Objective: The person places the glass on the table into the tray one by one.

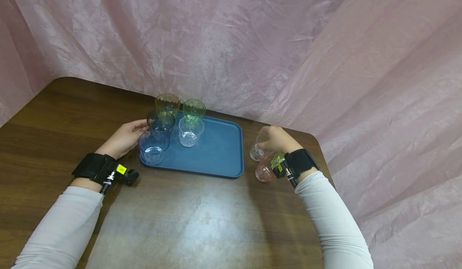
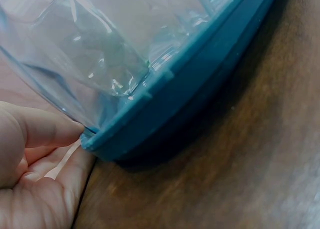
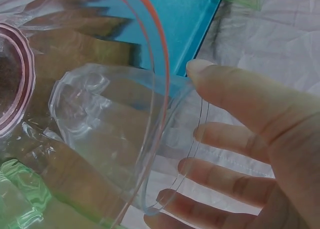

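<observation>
At the left edge of a blue tray (image 1: 220,152), my left hand (image 1: 124,138) pinches the rim, thumb on top and fingers lower in the left wrist view. Close beside it on the tray stand a blue glass (image 1: 153,148) and a dark grey glass (image 1: 161,122). Right of the tray, my right hand (image 1: 278,140) holds a clear glass (image 3: 100,109) by its rim, the thumb on one side and the fingers on the other. Near that wrist are a pink glass (image 1: 264,173) and a green glass (image 3: 22,194), the green one partly hidden by the wrist camera.
Farther back on the tray are an amber glass (image 1: 167,102), a light green glass (image 1: 194,108) and another clear glass (image 1: 191,132). Everything stands on a brown wooden table (image 1: 202,221). A pink curtain (image 1: 223,40) hangs right behind its back edge.
</observation>
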Motion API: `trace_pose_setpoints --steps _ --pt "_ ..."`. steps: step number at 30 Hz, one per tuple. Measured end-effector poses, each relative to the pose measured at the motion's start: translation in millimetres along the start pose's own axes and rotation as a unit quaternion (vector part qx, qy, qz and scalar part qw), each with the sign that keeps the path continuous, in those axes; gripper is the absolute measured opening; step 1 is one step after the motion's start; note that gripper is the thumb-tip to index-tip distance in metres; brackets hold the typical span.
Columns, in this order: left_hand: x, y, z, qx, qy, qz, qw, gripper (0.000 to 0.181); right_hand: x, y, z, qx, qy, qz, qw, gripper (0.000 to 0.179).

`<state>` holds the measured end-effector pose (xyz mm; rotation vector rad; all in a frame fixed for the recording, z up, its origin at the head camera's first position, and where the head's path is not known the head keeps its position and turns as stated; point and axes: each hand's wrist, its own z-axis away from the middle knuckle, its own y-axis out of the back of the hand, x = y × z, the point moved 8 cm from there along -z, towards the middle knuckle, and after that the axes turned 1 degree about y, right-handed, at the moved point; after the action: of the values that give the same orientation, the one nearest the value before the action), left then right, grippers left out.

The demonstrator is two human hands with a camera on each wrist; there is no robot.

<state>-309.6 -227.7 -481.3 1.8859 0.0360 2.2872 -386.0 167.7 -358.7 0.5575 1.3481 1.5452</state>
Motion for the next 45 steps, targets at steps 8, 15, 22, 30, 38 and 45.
trace_pose_setpoints --steps 8,15,22,30,38,45 --pt "-0.6 0.6 -0.8 0.0 0.003 0.009 1.0 0.049 -0.8 0.2 -1.8 0.01 0.01 0.001 0.9999 0.048" --pt "0.4 -0.9 0.1 -0.003 -0.004 0.007 1.0 0.049 -6.0 0.9 0.4 0.018 0.005 0.014 0.9997 0.049" --pt "-0.9 -1.0 0.2 -0.001 -0.004 0.009 0.9999 0.049 -11.6 1.2 0.9 0.029 0.012 0.043 0.9986 0.052" --pt "-0.9 0.3 -0.6 -0.005 -0.001 0.018 0.9998 0.048 -12.2 1.2 1.0 0.042 0.009 0.052 0.9977 0.054" --pt "-0.1 -1.0 0.1 -0.006 -0.002 0.015 0.9999 0.049 -13.2 2.1 3.0 0.061 0.008 0.064 0.996 0.052" --pt "-0.7 0.8 -0.2 -0.001 0.008 0.006 1.0 0.048 -12.9 6.4 5.0 0.083 0.006 0.069 0.9941 0.048"
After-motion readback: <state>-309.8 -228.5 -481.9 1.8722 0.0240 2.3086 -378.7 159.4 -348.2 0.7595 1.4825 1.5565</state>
